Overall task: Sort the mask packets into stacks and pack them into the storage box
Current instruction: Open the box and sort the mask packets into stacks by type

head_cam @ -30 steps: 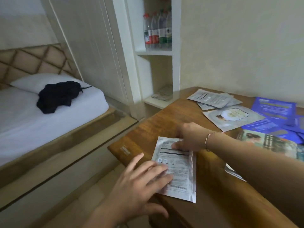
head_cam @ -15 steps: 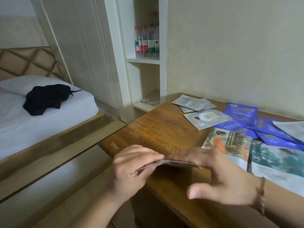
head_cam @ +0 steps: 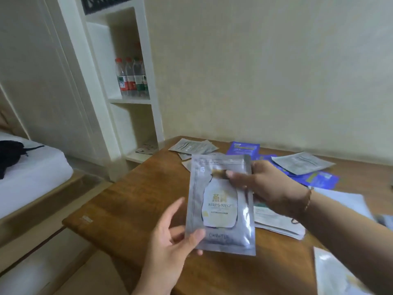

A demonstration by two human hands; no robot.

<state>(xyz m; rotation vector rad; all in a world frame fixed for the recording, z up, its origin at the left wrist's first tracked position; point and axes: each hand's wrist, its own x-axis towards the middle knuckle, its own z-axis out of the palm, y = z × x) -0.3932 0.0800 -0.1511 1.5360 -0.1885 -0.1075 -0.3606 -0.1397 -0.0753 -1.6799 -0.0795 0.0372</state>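
**Sorting under way: one silver packet held up for a look**

Both hands have hold of a single silver mask packet (head_cam: 220,204), lifted clear of the tabletop (head_cam: 131,201) and turned face-on to the camera, its printed front legible as "Bird's Nest". The left hand (head_cam: 170,237) pinches the lower left corner, thumb on the front and fingers behind. The right hand (head_cam: 265,186) grips the upper right edge, thumb across the front and fingers curled round the back.

This looks like the sorting step, with the packet being read to decide which kind it belongs with. Packing appears some way off, since no storage box is in view.

Beyond the hands, at the far edge of the tabletop, lie a few grey-silver packets (head_cam: 192,146) loosely overlapped. To the right of those, past the right hand, are blue packets (head_cam: 243,147) with another pale packet (head_cam: 302,162) lying across them. Under the right wrist sits a flat pile of white-backed packets (head_cam: 276,224).

The next move probably calls for matching this silver face to its like, most plausibly the grey-silver group beyond the hands, and laying it squarely on top so that a stack forms. The foil looks slick, so edges would need aligning to stop it sliding.
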